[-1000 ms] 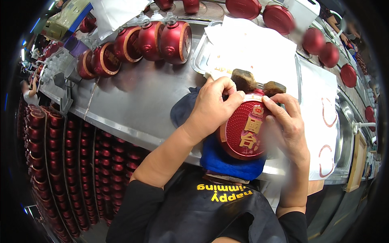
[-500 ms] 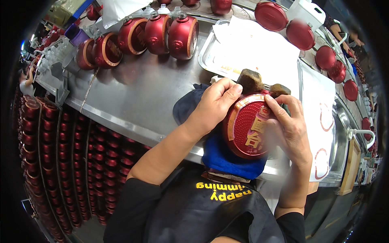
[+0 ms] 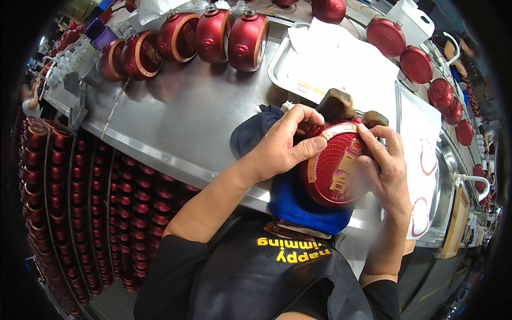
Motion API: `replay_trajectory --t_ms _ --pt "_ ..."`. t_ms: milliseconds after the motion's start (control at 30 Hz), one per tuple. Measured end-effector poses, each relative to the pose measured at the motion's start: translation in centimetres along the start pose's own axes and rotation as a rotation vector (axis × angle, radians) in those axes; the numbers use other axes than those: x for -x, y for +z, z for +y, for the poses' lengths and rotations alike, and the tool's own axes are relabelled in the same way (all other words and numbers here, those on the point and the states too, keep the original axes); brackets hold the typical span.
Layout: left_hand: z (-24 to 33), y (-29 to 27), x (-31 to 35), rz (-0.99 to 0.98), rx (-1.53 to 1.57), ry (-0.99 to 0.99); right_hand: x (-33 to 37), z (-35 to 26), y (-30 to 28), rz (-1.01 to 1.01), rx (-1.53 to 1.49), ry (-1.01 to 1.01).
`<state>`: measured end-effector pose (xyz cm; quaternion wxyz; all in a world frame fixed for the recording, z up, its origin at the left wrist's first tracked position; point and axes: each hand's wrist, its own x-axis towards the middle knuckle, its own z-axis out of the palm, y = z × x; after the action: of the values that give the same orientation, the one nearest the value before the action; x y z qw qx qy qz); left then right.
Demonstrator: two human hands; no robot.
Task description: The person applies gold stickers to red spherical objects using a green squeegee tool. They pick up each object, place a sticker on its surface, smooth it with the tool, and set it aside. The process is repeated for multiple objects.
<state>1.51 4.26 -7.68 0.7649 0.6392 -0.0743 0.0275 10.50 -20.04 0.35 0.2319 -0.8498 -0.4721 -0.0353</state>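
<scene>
A round, flat-faced red bottle (image 3: 325, 186) with raised gold characters leans on a folded blue cloth (image 3: 288, 205) in front of me. A curved pale orange decal strip (image 3: 340, 129) runs along the upper and left part of its rim. My left hand (image 3: 285, 144) is at the upper left edge, thumb lying on the strip and fingers bent behind the rim. My right hand (image 3: 388, 168) holds the right side, its index fingertip on the strip's top end; a blurred spot hides part of the thumb. Behind the bottle's neck are two dark, worn blocks (image 3: 336, 104) (image 3: 375, 118).
Several red bottles (image 3: 212, 34) line the back of the steel table (image 3: 186, 117). A tray (image 3: 277, 66) with white sheets lies beyond my hands. Ring-shaped decals on a sheet (image 3: 421, 208), a white tap (image 3: 472, 181) and a sink are to the right. Stacked red bottles (image 3: 101, 213) fill the lower left.
My left thumb has moved from a pinch at the rim's top left down onto the decal strip, and the left fingers have spread from it. The right hand stays on the bottle's right side.
</scene>
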Motion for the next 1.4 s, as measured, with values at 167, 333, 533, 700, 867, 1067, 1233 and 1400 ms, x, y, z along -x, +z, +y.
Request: replay_trajectory --t_ms 167,333,533,700,867,1067,1233,1400 --pt "0.0 -0.1 0.1 -0.044 0.078 0.005 0.0 -0.1 0.4 0.055 -0.021 -0.01" --pt "-0.2 -0.1 0.2 -0.057 0.116 0.024 0.0 -0.2 0.4 0.058 -0.034 -0.01" --pt "-1.0 0.0 1.0 -0.027 0.03 0.141 0.0 0.1 0.5 0.059 0.005 -0.04" --pt "-1.5 0.0 1.4 -0.03 -0.139 0.225 0.0 0.1 0.6 0.052 -0.006 -0.025" --pt "-1.9 0.1 1.4 -0.018 -0.113 0.196 0.1 0.2 0.5 0.049 0.045 -0.031" --pt "-2.1 0.3 1.4 0.007 -0.164 0.252 0.2 0.0 0.5 0.027 0.021 0.022" --pt "-2.2 0.7 1.4 0.061 -0.185 0.29 0.2 0.0 0.5 0.019 -0.003 0.053" --pt "-2.3 0.5 1.6 0.066 -0.231 0.269 0.2 -0.1 0.4 0.007 -0.014 0.065"
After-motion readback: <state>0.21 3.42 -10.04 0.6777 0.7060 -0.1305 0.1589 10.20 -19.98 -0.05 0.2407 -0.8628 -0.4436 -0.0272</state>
